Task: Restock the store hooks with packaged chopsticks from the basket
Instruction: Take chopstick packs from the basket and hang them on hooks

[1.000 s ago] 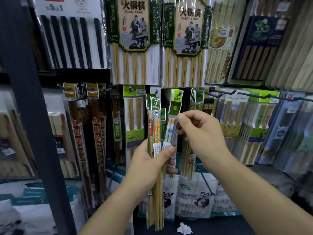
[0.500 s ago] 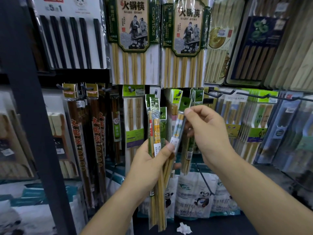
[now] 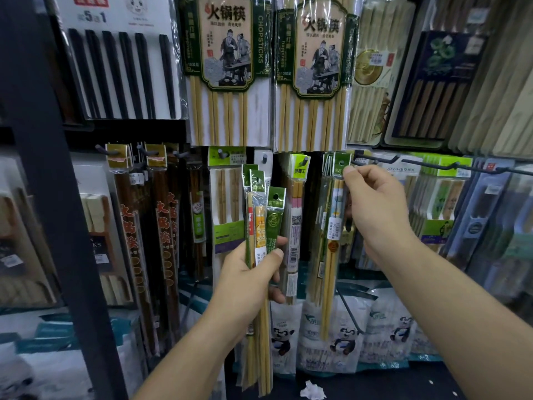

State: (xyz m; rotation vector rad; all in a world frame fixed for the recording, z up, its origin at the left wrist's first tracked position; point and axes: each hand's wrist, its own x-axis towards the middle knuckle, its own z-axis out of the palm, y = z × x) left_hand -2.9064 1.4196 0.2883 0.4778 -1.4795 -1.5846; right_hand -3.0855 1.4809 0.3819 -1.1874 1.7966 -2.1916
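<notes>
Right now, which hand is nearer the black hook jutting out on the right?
Right. The right hand holds a pack up just left of the hook tip. The left hand is well below and farther left, gripping a bundle of packs.

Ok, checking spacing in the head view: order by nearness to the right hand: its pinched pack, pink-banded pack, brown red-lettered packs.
1. pinched pack, held in the right hand.
2. pink-banded pack, hanging just left.
3. brown red-lettered packs, far left.

The left hand [image 3: 248,272] and right hand [image 3: 375,206] are bare, both forearms [image 3: 450,307] unsleeved, and the fingers [image 3: 274,255] have short, plain nails.
</notes>
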